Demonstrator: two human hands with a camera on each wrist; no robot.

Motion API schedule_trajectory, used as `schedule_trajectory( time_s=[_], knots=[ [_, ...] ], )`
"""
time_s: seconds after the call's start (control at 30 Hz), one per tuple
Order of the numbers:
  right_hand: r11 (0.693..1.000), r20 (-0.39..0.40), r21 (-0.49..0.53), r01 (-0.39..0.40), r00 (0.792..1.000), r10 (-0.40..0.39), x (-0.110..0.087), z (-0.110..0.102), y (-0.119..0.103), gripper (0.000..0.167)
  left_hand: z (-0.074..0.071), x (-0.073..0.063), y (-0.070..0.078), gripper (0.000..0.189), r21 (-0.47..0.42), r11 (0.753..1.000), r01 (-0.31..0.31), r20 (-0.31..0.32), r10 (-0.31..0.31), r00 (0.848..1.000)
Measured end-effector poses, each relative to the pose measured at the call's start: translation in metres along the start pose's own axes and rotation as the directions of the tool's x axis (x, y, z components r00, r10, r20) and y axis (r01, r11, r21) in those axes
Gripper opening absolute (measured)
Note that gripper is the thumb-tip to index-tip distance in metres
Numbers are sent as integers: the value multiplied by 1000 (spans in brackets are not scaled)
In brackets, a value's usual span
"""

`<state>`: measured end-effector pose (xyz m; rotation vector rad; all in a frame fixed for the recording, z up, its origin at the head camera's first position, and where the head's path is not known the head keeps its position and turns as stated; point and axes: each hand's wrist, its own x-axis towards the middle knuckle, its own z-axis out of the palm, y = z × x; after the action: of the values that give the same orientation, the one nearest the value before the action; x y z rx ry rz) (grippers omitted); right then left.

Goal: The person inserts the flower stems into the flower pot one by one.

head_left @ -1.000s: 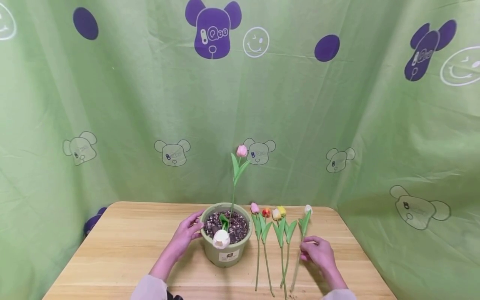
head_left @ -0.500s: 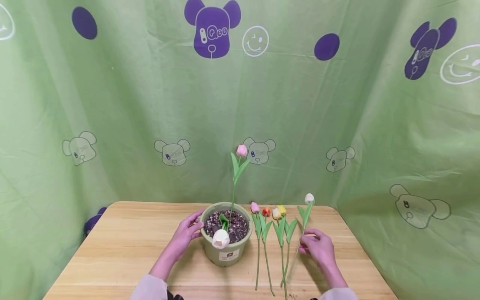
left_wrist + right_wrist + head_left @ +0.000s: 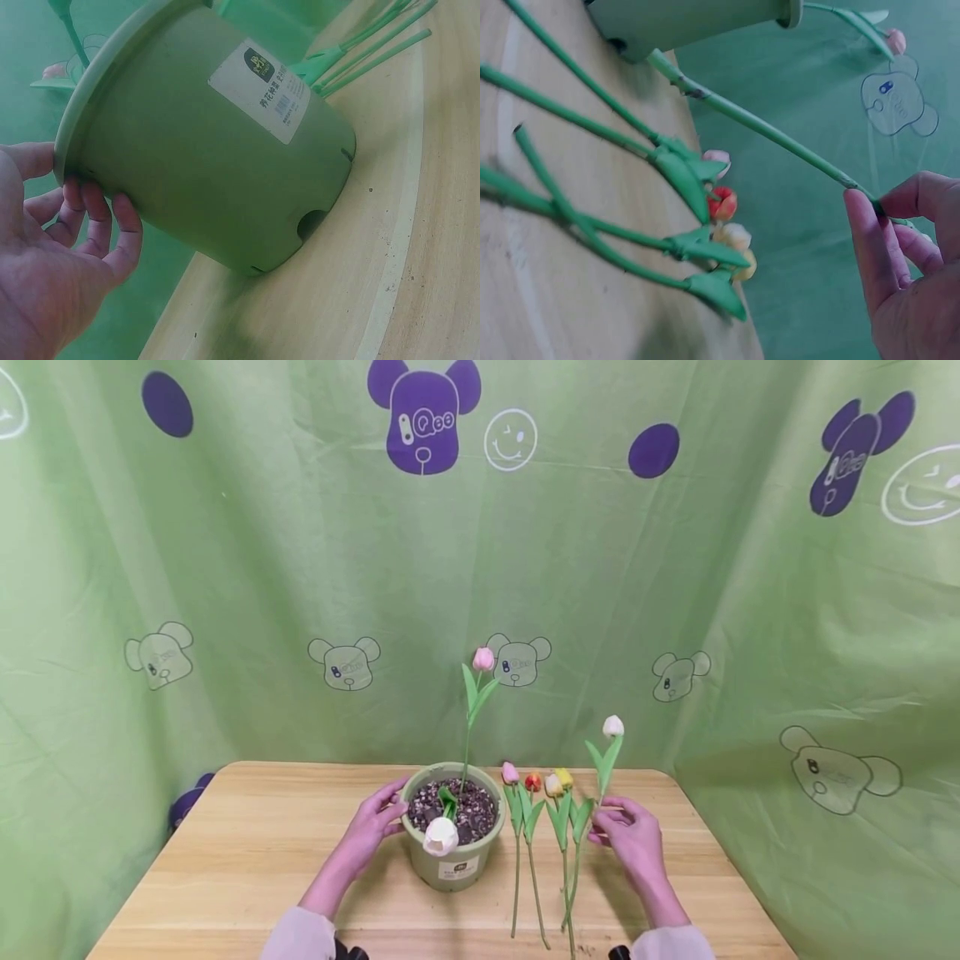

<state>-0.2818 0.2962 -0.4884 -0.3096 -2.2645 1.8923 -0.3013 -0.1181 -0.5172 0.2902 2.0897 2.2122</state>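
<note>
A green plastic flowerpot [image 3: 453, 867] with dark soil stands on the table. My left hand [image 3: 369, 828] holds its left side at the rim, with curled fingers [image 3: 97, 217] just under the lip. A pink tulip [image 3: 483, 659] and a white tulip [image 3: 441, 837] stand in the soil; the white one leans forward. My right hand [image 3: 633, 843] pinches the stem of another white tulip [image 3: 612, 727] by thumb and fingers, above the table. In the right wrist view, the bare lower end of its stem [image 3: 765, 133] points toward the pot.
Between pot and right hand lie a pink tulip [image 3: 510, 774], a red tulip [image 3: 532, 783], a pale tulip [image 3: 553, 786] and a yellow tulip [image 3: 564, 778], the latter two with stems crossing. A green printed curtain [image 3: 570, 568] surrounds the wooden table [image 3: 262, 852].
My right hand has lifted the white tulip off the table and brought it slightly left, its bloom rising. My left hand and the flowerpot have stayed in place.
</note>
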Motion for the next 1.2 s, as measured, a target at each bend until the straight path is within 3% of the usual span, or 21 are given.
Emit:
schedule_trajectory(
  time_s=[0.4, 0.8, 1.2],
  knots=[
    [986, -56, 136, 101, 994, -94, -1, 21, -38, 42, 1, -2, 1, 56, -4, 1000, -10, 10, 10, 1000],
    [944, -77, 239, 227, 974, -215, -6, 50, -77, 36, 2, -2, 1, 57, -7, 1000, -5, 2, 5, 1000],
    [900, -130, 300, 315, 949, -288, 4, 88, -87, 35, 1, -1, -1, 57, 1, 1000, -8, -1, 8, 1000]
  ],
)
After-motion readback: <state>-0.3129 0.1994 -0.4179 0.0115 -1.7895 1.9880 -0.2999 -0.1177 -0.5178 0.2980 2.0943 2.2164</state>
